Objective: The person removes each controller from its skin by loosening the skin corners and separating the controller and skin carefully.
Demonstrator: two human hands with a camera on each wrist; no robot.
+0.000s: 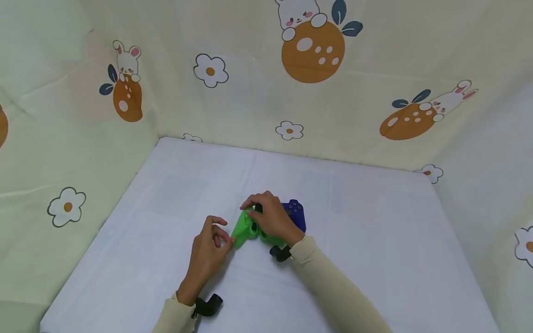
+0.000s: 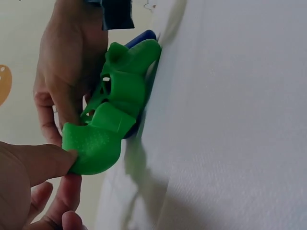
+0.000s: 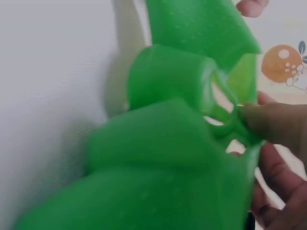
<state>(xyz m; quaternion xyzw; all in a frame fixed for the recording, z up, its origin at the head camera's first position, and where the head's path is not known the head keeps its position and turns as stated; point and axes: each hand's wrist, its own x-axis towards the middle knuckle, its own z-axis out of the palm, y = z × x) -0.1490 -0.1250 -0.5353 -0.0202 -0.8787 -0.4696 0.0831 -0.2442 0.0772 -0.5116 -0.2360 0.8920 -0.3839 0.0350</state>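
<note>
A soft green game controller cover (image 1: 242, 230) stretches between my two hands above the table. My left hand (image 1: 207, 252) pinches the tip of one handle of the cover, thumb on one side and a finger on the other in the left wrist view. Near the cover's middle, my right hand (image 1: 272, 217) grips its thin edge beside the cut-out holes, as the right wrist view shows. A blue game controller (image 1: 297, 213) lies just beyond the right hand, partly hidden by it. In the left wrist view a strip of blue (image 2: 144, 38) shows behind the green cover (image 2: 122, 91).
A white cloth covers the table (image 1: 374, 231). Cream curtains (image 1: 245, 106) with rabbit, orange fruit and flower prints hang around its back and sides. A black wrist camera (image 1: 209, 305) sits at the left wrist, another black camera (image 1: 280, 253) at the right.
</note>
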